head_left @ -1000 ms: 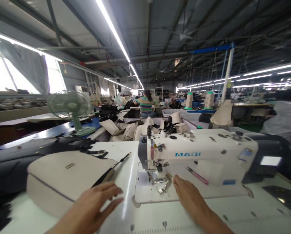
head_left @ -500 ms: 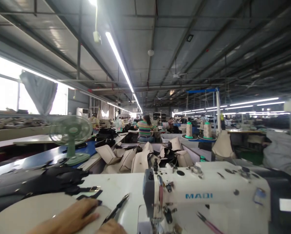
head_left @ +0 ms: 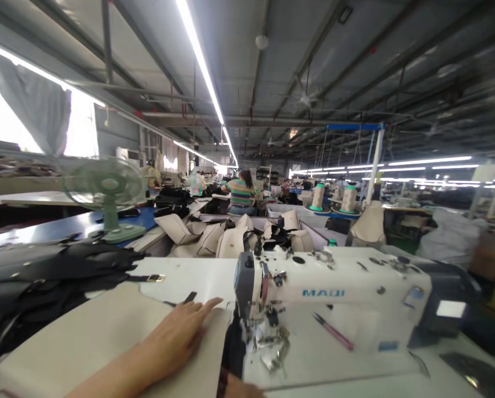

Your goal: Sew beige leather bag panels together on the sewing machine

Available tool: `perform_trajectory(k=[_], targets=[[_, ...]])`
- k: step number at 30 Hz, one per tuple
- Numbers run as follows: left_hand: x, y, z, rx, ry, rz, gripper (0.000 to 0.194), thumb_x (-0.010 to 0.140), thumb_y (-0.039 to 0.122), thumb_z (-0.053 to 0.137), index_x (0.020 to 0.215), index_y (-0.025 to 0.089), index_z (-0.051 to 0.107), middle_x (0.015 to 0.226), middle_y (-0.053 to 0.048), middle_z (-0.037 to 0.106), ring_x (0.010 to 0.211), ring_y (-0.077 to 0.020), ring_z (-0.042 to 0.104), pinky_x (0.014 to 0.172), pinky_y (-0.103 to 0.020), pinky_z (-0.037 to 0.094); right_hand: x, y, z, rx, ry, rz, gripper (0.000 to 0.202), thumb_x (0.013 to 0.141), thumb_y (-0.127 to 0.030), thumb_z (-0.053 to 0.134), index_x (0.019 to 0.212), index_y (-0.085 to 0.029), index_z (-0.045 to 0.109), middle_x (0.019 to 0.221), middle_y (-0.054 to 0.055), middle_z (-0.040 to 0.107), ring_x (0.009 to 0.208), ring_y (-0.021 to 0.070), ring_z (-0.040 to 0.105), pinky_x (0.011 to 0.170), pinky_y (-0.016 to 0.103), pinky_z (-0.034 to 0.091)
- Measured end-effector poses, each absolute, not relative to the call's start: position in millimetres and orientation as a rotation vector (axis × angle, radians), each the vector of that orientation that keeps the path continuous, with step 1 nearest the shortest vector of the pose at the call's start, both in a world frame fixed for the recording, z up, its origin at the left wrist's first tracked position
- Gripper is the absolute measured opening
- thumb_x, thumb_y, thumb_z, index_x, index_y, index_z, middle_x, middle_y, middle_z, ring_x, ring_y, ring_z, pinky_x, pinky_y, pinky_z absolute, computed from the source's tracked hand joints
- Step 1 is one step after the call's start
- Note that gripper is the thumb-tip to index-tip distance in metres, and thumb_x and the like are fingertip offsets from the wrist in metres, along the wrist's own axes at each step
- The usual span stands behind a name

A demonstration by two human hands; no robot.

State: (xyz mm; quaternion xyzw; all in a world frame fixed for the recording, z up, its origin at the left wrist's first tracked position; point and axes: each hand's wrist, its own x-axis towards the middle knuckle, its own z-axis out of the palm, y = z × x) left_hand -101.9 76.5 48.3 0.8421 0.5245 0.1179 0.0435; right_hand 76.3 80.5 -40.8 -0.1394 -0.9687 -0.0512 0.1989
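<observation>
My left hand lies on a large beige panel, its fingers stretched toward the needle area of a white sewing machine. A black strip runs along the panel's right edge, beside the presser foot. My right hand shows only in part at the bottom edge, blurred, close to that strip; its fingers are hidden. Just beyond my left hand, a small dark piece pokes out on the table.
Dark straps and pieces are heaped at left, one with a gold buckle. Tweezers lie under the machine arm. A green fan, beige bag pieces and thread cones stand behind. A co-worker sits farther off.
The view has tipped downward. Both hands have shifted right, and the beige panel now reaches the machine's needle area. The dark tool seen near my right hand is mostly out of sight.
</observation>
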Motion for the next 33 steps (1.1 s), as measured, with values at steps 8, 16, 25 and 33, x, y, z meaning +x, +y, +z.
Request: perform_trajectory(k=[8, 16, 25, 33], targets=[[-63.4, 53.3, 20.7, 2.571, 1.51, 0.073, 0.063, 0.079, 0.003, 0.038, 0.136, 0.027, 0.047, 0.112, -0.014, 0.061, 0.105, -0.0299, 0.058, 0.095, -0.049, 0.042, 143.1, 72.5, -86.7, -0.436, -2.762, -0.005, 0.017, 0.09, -0.008, 0.046, 0.095, -0.01, 0.062, 0.1, 0.01, 0.067, 0.105, 0.0172, 0.059, 0.113, 0.035, 0.026], [-57.2, 60.4, 4.5, 2.585, 1.386, 0.068, 0.055, 0.084, 0.005, 0.036, 0.136, 0.018, 0.043, 0.126, -0.011, 0.058, 0.115, -0.0243, 0.054, 0.103, -0.037, 0.038, 137.4, 73.7, -75.2, -0.384, -2.649, -0.05, 0.019, 0.082, -0.003, 0.045, 0.089, -0.009, 0.062, 0.092, 0.009, 0.068, 0.093, 0.0163, 0.062, 0.109, 0.028, 0.033], [-44.3, 54.2, 27.3, 2.609, 1.172, 0.327, 0.045, 0.082, 0.008, 0.039, 0.122, 0.018, 0.058, 0.131, -0.012, 0.056, 0.127, -0.029, 0.044, 0.109, -0.043, 0.035, 149.1, 79.8, -86.2, -0.345, -2.434, -0.077, 0.024, 0.085, 0.0, 0.04, 0.092, -0.006, 0.062, 0.099, 0.014, 0.066, 0.112, 0.0209, 0.056, 0.11, 0.029, 0.032], [-14.6, 66.4, 39.7, 2.623, 1.263, 0.141, 0.033, 0.078, 0.005, 0.041, 0.091, 0.012, 0.07, 0.102, -0.015, 0.069, 0.099, -0.0293, 0.062, 0.097, -0.045, 0.045, 144.7, 86.0, -97.0, -0.34, -2.281, -0.037, 0.027, 0.089, -0.002, 0.034, 0.095, -0.007, 0.06, 0.09, 0.012, 0.066, 0.103, 0.0193, 0.06, 0.105, 0.028, 0.04]])
